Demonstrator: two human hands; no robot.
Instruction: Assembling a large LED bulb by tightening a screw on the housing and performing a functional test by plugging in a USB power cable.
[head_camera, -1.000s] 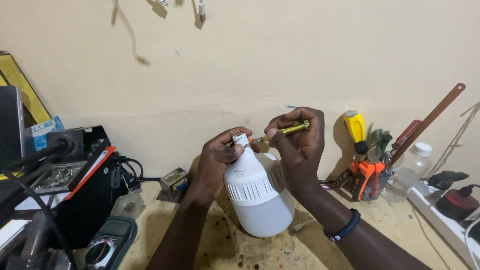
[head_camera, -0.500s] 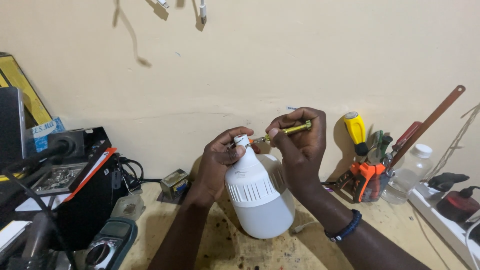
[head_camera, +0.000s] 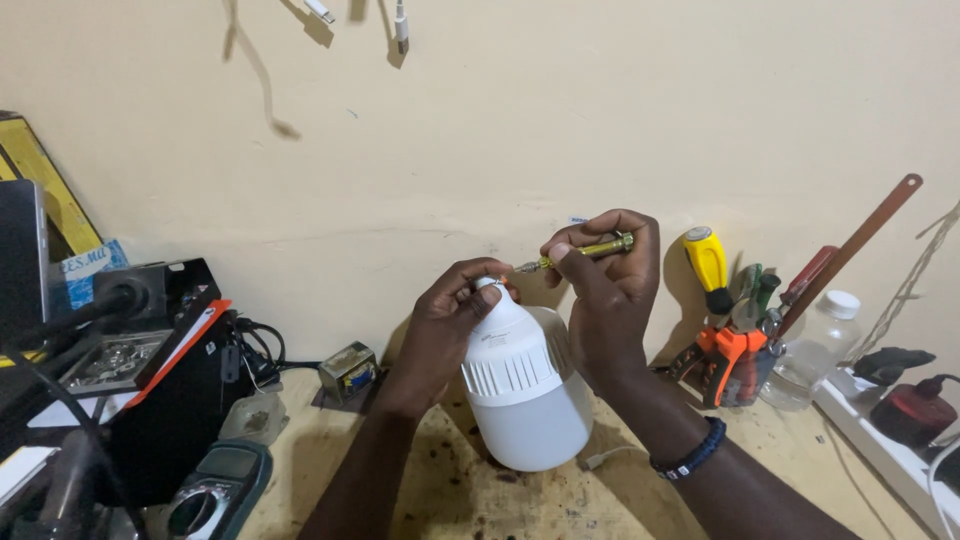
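Head view, your left hand w/ grip clamped on white LED bulb neck, right hand grip pinching yellow screwdriver, tip at bulb cap, bulb resting on bench.

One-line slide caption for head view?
Left hand steadies white LED bulb; right hand applies yellow screwdriver to its base.

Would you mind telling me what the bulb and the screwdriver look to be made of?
Bulb: likely plastic; matte white, opaque, with moulded ribs round the collar. The left hand grips its neck.
Screwdriver: probably metal; the handle has a yellowish, brass-like shine, the tip is a thin grey shaft. The right hand holds it.
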